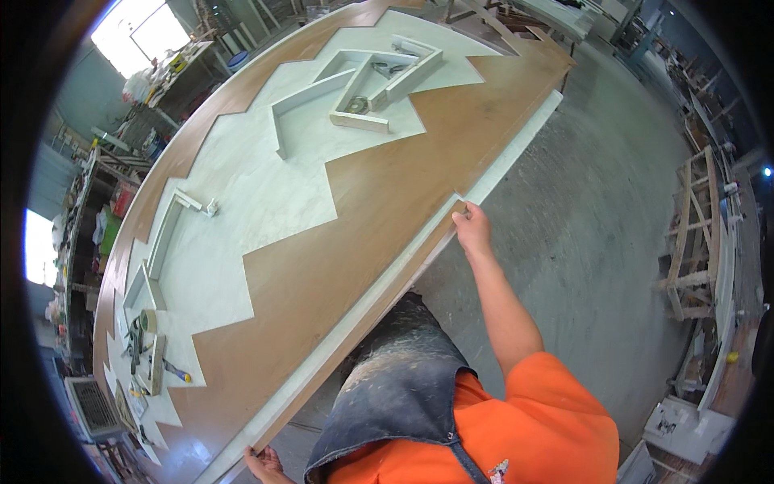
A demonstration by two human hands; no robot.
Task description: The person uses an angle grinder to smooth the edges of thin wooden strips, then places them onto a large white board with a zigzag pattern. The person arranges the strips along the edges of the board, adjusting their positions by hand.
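The person's orange shirt (540,427) and dusty dark apron (403,387) are filling the bottom of the view, closest of all. Just left of them, the left hand (266,464) is curling its fingers around the near end of a long pale strip (363,310), gripping it at the lower edge of the picture. That strip is running diagonally along the front edge of the big brown workbench (355,234), touching it along its whole length. Far left, a green package (109,230) is lying among clutter on the shelves, too small to read. On the bench, a white zigzag panel (242,202) is carrying white frame pieces (371,81). At the strip's far end, the right hand (472,226) is closing on the corner, fingers pinching it, arm stretched out over the grey floor (597,242).
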